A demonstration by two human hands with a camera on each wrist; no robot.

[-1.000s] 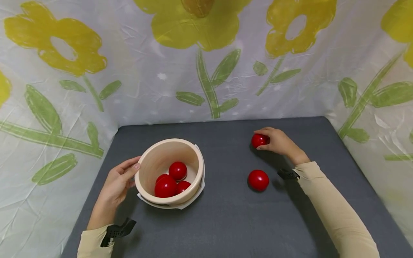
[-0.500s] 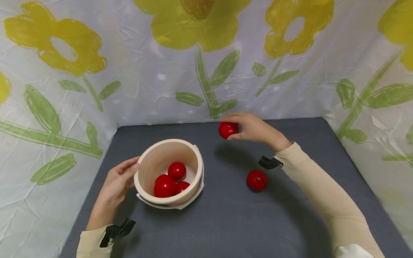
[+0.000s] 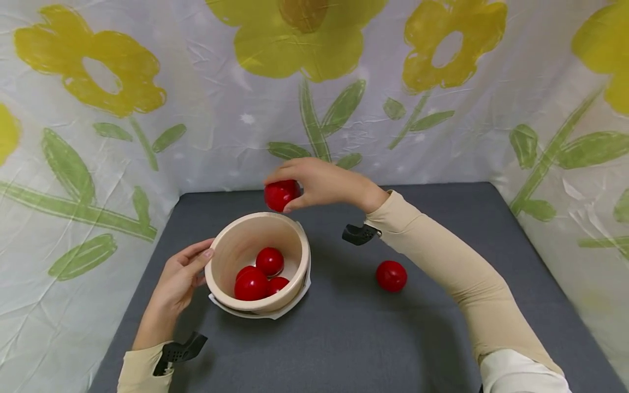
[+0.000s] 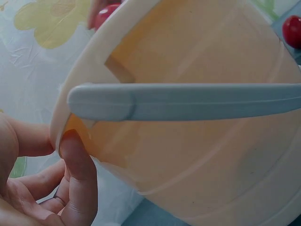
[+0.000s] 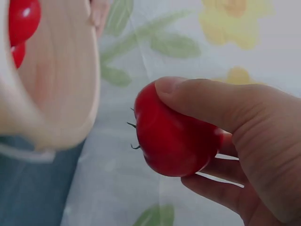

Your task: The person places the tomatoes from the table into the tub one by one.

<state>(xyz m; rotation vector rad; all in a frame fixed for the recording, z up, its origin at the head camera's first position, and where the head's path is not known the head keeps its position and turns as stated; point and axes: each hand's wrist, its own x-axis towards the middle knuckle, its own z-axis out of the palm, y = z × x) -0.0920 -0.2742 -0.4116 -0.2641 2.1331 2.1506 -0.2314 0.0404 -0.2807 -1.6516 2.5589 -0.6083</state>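
Note:
A cream bucket (image 3: 223,275) with a pale handle (image 4: 188,101) stands tilted toward me on the left half of the table. Several red tomatoes (image 3: 251,284) lie inside it. My left hand (image 3: 179,278) pinches the bucket's left rim between thumb and fingers, as the left wrist view shows up close. My right hand (image 3: 319,183) grips another tomato (image 5: 174,134) in the air, just behind and above the far rim. Thin green sepals show on that tomato in the right wrist view. One more tomato (image 3: 391,276) sits on the table to the right, below my right forearm.
The dark grey table (image 3: 319,349) ends at the back against a white curtain (image 3: 211,109) with yellow flowers, which also hangs along both sides. Black wrist mounts (image 3: 360,234) stick out from my sleeves.
My right hand has lifted the tomato from the table's right back area and carried it left to the bucket's far rim. The left hand and bucket have stayed in place.

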